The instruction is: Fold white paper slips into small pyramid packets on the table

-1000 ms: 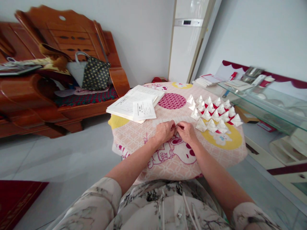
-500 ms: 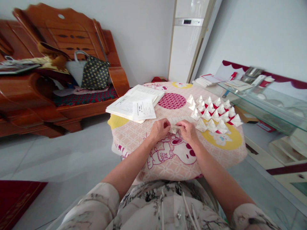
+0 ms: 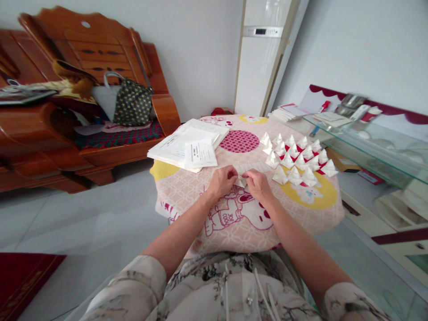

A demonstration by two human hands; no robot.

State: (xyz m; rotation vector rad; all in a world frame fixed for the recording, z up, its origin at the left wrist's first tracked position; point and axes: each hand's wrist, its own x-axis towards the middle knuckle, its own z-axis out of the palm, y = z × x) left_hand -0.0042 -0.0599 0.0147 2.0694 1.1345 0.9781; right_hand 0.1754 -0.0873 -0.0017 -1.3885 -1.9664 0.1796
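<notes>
Over the middle of the cloth-covered table (image 3: 187, 200), a small piece of folded white paper (image 3: 240, 182) sits between my hands. My left hand (image 3: 223, 182) pinches its left side with bent fingers. From the right, my right hand (image 3: 257, 183) closes thumb and fingers on the other side. Much of the paper is covered by the fingers. Several pointed folded paper shapes (image 3: 295, 176) stand in rows to the right of my right hand. Beyond my left hand lies a stack of printed sheets (image 3: 174, 145), with a smaller printed slip (image 3: 201, 154) on top.
A glass-topped cabinet (image 3: 377, 142) runs along the right, with papers (image 3: 290, 111) and a metal container (image 3: 351, 104) on it. At the left stands a wooden sofa (image 3: 100, 49) with a patterned bag (image 3: 133, 101). A tall white appliance (image 3: 259, 67) stands behind the table.
My right hand has shifted slightly left, closer to my left hand. The folded paper between them looks narrower. The rows of paper shapes and the stack have not moved.
</notes>
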